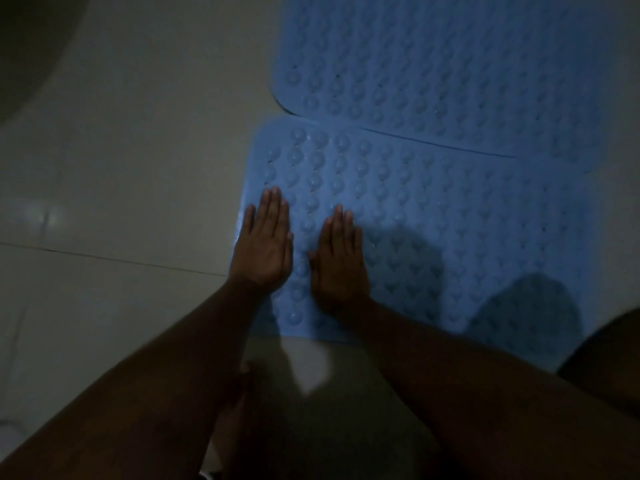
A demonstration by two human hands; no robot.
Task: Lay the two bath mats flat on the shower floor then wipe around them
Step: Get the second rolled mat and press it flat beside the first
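Two blue bath mats with rows of round bumps lie on the pale tiled floor. The near mat (450, 237) lies flat in front of me. The far mat (433, 64) lies beyond it, its near edge overlapping the near mat's far edge. My left hand (265, 242) rests palm down on the near mat's left edge, fingers straight and together. My right hand (339, 258) presses flat on the same mat just to the right of it. Neither hand holds anything.
Pale floor tiles (138, 150) with a grout line spread to the left. A dark rounded shape (27, 46) fills the top left corner. My knee (602, 355) shows at the right edge and my foot (239, 410) below the mat. The light is dim.
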